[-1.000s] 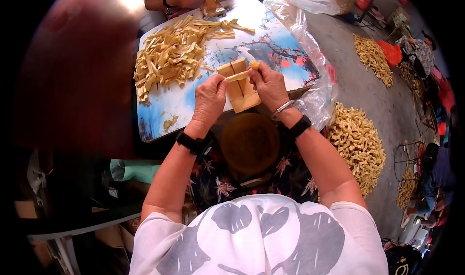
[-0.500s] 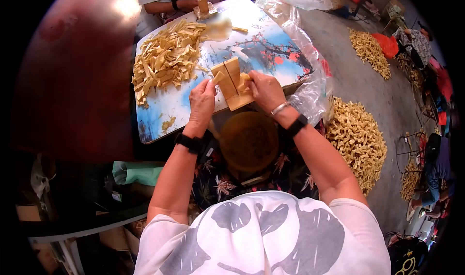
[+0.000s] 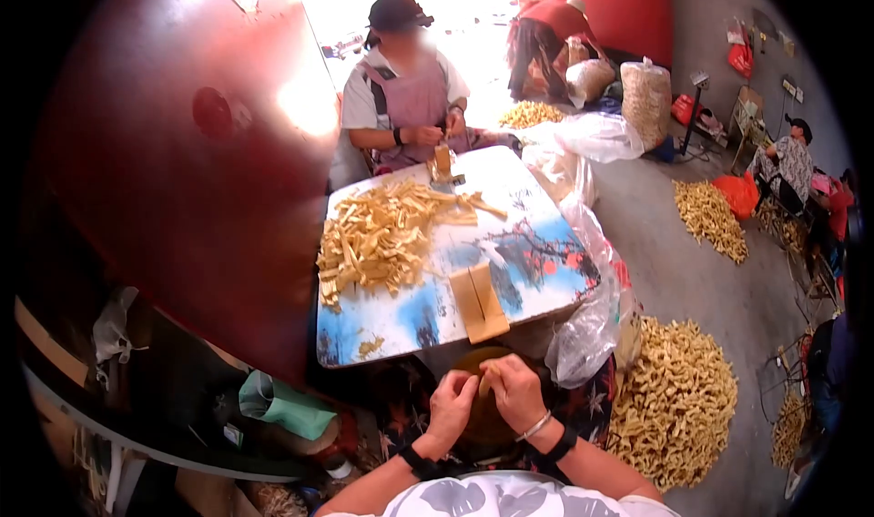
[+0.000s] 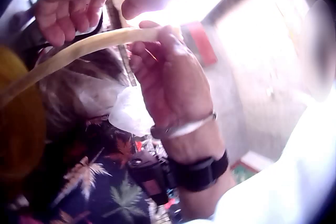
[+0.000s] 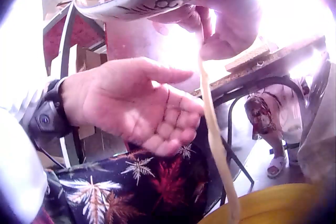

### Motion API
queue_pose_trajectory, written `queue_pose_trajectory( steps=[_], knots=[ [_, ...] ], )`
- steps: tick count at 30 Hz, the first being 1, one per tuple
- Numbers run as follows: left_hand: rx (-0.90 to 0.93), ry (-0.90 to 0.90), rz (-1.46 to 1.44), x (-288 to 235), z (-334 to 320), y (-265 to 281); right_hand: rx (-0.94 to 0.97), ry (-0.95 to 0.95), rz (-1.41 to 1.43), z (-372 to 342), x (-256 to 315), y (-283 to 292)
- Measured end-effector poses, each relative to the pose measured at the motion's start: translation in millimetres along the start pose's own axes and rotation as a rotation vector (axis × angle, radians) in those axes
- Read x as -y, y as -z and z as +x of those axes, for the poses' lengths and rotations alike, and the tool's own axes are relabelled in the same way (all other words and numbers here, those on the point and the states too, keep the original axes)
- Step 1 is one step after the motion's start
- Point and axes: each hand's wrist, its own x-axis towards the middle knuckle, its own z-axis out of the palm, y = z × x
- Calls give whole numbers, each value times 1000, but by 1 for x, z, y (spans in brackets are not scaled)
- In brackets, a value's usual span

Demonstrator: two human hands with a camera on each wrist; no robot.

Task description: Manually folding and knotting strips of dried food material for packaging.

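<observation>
Below the table edge, my right hand (image 3: pixel 517 396) pinches the end of a long pale yellow strip (image 5: pixel 212 129), which hangs down in the right wrist view. My left hand (image 3: pixel 451 408) is beside it; the right wrist view shows this left hand (image 5: pixel 139 100) palm visible, fingers loosely bent, holding nothing. In the left wrist view the strip (image 4: pixel 79 49) runs from the right hand (image 4: pixel 181 79) towards a round yellow-brown container (image 4: pixel 21 129) at lap level. A slotted wooden block (image 3: pixel 478 303) lies at the table's near edge, touched by neither hand.
A pile of yellow strips (image 3: pixel 378 244) covers the table's left part. Another person (image 3: pixel 410 98) sits across the table (image 3: pixel 423 321). Clear plastic (image 3: pixel 583 335) hangs off its right side. A heap of short curled pieces (image 3: pixel 675 408) lies on the floor at right.
Both hands have moved from the wooden block down to the lap. The small pieces held at the block are no longer seen; the right hand now holds a long strip. The head view has tilted up.
</observation>
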Motion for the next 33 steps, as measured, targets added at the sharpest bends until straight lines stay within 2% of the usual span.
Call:
queue_pose_trajectory(
  steps=[2, 4, 5, 6, 8, 9, 12, 13, 16, 17, 18, 20, 22, 23, 27, 31, 33],
  knots=[
    [249, 791, -618, 16, -7, 11, 80, 25, -1, -11, 4, 4],
    [527, 978, -958, 27, -15, 16, 170, 61, 1, -30, 3, 3],
    [458, 918, -1018, 31, -21, 12, 258, 13, 23, -36, 12, 6],
    [499, 849, -1028, 44, -23, 7, 328, -16, 111, -46, 9, 4],
    [579, 711, -1049, 63, -15, -1, 318, 58, 27, -58, 12, 2],
    [554, 771, -1047, 65, -12, -1, 334, 45, 22, -63, 10, 1],
    [357, 710, -779, 29, -18, -9, 266, 60, 67, -68, 10, 4],
    [384, 611, -726, 26, -19, -11, 252, 75, 33, -68, 8, 6],
    [587, 155, -130, 11, -14, 2, -19, 161, -72, -59, 6, 10],
    [526, -109, -8, -5, -17, 6, 27, -13, -30, -61, 5, 10],
    [518, -296, 245, -6, -14, 7, 36, -239, 155, -64, 6, 9],
    [358, -700, 546, -27, -15, 9, 57, -594, 568, -75, -25, -8],
    [377, -827, 613, -44, -10, 15, 51, -921, 804, -66, -22, -7],
    [309, -952, 585, -51, -8, 13, 84, -928, 839, -60, -15, -2],
    [235, -965, 578, -68, -12, 7, 6, -1030, 973, -52, -8, -13],
    [169, -709, 708, -56, -16, 4, 169, -948, 836, -52, -15, -6],
    [132, -625, 690, -48, -14, 2, 200, -780, 723, -54, -16, -8]
  ],
)
